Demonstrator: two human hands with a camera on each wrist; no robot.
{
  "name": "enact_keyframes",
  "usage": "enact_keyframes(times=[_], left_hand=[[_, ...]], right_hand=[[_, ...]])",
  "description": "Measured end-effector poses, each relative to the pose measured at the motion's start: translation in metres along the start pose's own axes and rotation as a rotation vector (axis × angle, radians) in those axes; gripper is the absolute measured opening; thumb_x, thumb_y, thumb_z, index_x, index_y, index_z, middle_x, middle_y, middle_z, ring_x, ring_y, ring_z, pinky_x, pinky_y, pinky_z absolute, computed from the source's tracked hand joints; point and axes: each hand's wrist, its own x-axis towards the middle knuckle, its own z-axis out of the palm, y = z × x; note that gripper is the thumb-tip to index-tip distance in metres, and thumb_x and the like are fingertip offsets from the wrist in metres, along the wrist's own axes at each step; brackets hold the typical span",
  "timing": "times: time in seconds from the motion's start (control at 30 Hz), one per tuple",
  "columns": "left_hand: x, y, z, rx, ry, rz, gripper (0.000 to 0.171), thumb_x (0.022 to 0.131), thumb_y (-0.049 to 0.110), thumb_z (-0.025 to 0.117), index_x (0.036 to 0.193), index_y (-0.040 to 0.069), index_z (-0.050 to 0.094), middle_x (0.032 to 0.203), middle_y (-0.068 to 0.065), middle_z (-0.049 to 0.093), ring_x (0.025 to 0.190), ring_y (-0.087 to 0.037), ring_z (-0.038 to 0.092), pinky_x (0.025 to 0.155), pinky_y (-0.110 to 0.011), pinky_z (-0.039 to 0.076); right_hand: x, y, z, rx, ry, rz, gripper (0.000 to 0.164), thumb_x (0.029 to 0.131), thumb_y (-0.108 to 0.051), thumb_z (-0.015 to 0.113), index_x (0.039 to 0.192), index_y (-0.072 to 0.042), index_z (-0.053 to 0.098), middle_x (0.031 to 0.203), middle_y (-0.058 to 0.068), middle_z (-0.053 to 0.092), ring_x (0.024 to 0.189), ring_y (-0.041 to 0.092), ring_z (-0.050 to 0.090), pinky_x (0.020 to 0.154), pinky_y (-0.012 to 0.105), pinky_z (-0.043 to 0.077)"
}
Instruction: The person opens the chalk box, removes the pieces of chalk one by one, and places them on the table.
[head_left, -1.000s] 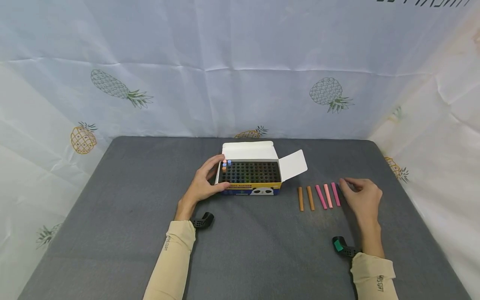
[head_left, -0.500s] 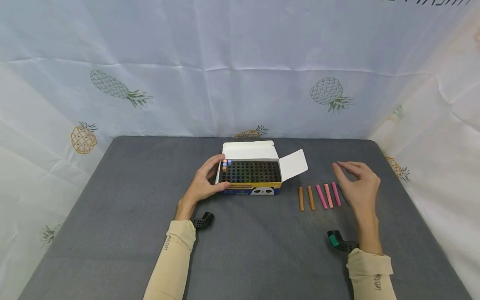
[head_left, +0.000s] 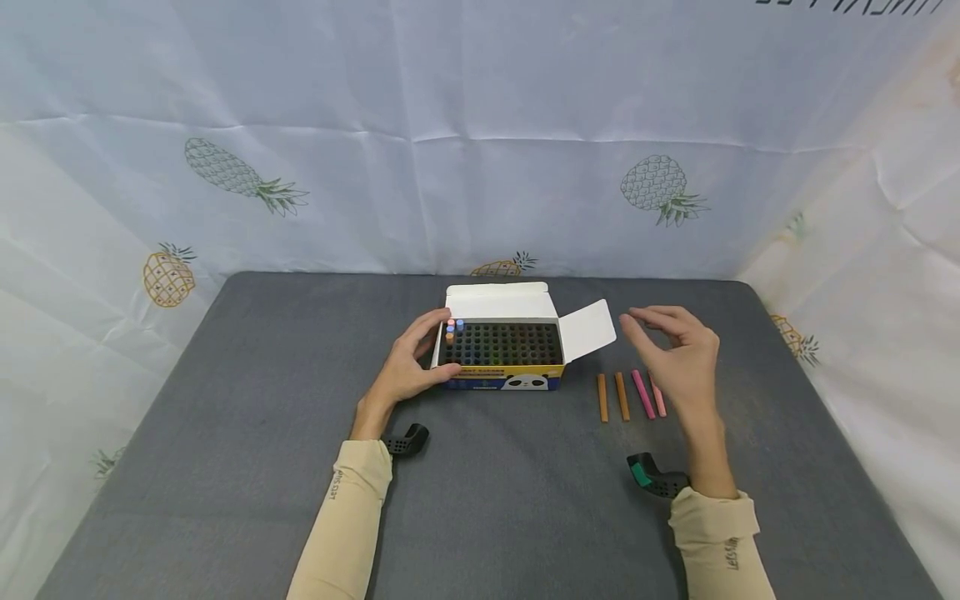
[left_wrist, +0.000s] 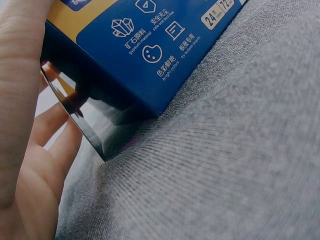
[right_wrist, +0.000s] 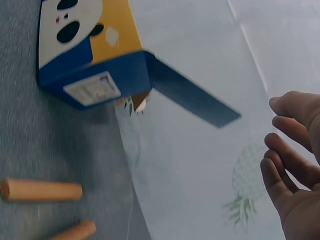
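My left hand (head_left: 411,367) grips the left end of an open chalk box (head_left: 525,382), thumb at the front edge and fingers toward the back. The blue and yellow box fills the top of the left wrist view. Inside, a black holder (head_left: 506,343) with rows of holes carries several chalks (head_left: 450,337) at its left end. My right hand (head_left: 675,354) is raised to the right of the box, fingers loosely bent, nothing showing between the fingertips in the right wrist view. Below it lie two orange-brown chalks (head_left: 622,397), a magenta chalk (head_left: 642,394) and a partly covered pink chalk (head_left: 658,400).
The box's white lid (head_left: 497,300) stands up at the back, and a side flap (head_left: 587,330) sticks out toward my right hand. A grey cloth (head_left: 495,500) covers the table. Behind it hangs a white curtain (head_left: 480,200) with pineapple prints.
My right hand has lifted from beside the rightmost magenta chalk and moved left toward the box, now hiding that chalk. The left hand and box have stayed in place.
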Motion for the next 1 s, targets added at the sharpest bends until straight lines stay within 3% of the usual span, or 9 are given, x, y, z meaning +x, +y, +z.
enact_keyframes(times=[0.2, 0.3, 0.47, 0.6, 0.67, 0.77, 1.0], left_hand=[[0.001, 0.001, 0.0, -0.006, -0.001, 0.003, 0.081, 0.085, 0.034, 0.085, 0.155, 0.021, 0.045, 0.164, -0.007, 0.037, 0.153, -0.034, 0.036, 0.121, -0.059, 0.037], [0.001, 0.001, 0.0, -0.006, -0.005, 0.006, 0.081, 0.085, 0.031, 0.085, 0.155, 0.02, 0.045, 0.164, -0.008, 0.037, 0.153, -0.035, 0.036, 0.121, -0.059, 0.037], [0.001, 0.001, 0.0, -0.011, -0.011, -0.001, 0.081, 0.085, 0.028, 0.085, 0.155, 0.021, 0.045, 0.164, -0.007, 0.037, 0.153, -0.034, 0.035, 0.121, -0.059, 0.036], [0.001, 0.0, 0.0, -0.015, -0.013, -0.001, 0.08, 0.086, 0.025, 0.084, 0.155, 0.02, 0.045, 0.164, -0.007, 0.036, 0.153, -0.034, 0.035, 0.121, -0.058, 0.037], [0.001, 0.0, 0.0, -0.014, -0.012, -0.003, 0.08, 0.086, 0.023, 0.084, 0.155, 0.02, 0.045, 0.164, -0.007, 0.036, 0.153, -0.034, 0.035, 0.121, -0.059, 0.037], [0.001, 0.0, 0.0, -0.014, -0.011, 0.0, 0.08, 0.085, 0.019, 0.084, 0.155, 0.019, 0.045, 0.164, -0.009, 0.036, 0.153, -0.035, 0.035, 0.121, -0.06, 0.037], [0.001, 0.003, 0.0, -0.009, -0.013, -0.002, 0.081, 0.085, 0.017, 0.084, 0.155, 0.018, 0.045, 0.164, -0.01, 0.036, 0.153, -0.035, 0.035, 0.12, -0.061, 0.037]], right_hand=[[0.002, -0.01, 0.016, 0.005, -0.06, -0.055, 0.015, 0.086, 0.005, 0.077, 0.1, 0.008, 0.079, 0.098, 0.011, 0.072, 0.095, -0.004, 0.062, 0.086, 0.004, 0.05], [0.003, -0.013, 0.025, 0.017, -0.089, -0.062, 0.014, 0.086, 0.004, 0.078, 0.1, 0.007, 0.08, 0.098, 0.02, 0.072, 0.093, -0.002, 0.062, 0.081, 0.005, 0.049], [0.004, -0.02, 0.041, 0.0, -0.142, -0.072, 0.015, 0.085, 0.001, 0.08, 0.1, 0.004, 0.081, 0.099, 0.02, 0.073, 0.094, 0.006, 0.063, 0.073, 0.012, 0.048], [0.004, -0.025, 0.053, -0.023, -0.195, -0.079, 0.018, 0.085, -0.003, 0.081, 0.102, 0.002, 0.081, 0.101, 0.019, 0.074, 0.096, 0.02, 0.066, 0.081, 0.03, 0.054], [0.004, -0.027, 0.059, -0.026, -0.218, -0.087, 0.019, 0.085, -0.004, 0.082, 0.103, 0.002, 0.081, 0.102, 0.019, 0.075, 0.098, 0.028, 0.068, 0.092, 0.042, 0.055], [0.004, -0.029, 0.068, -0.013, -0.25, -0.09, 0.02, 0.086, -0.006, 0.081, 0.104, 0.002, 0.08, 0.102, 0.02, 0.075, 0.1, 0.035, 0.069, 0.094, 0.054, 0.054], [0.003, -0.029, 0.088, -0.006, -0.322, -0.076, 0.023, 0.087, -0.008, 0.08, 0.107, 0.003, 0.079, 0.103, 0.019, 0.074, 0.094, 0.035, 0.068, 0.085, 0.055, 0.056]])
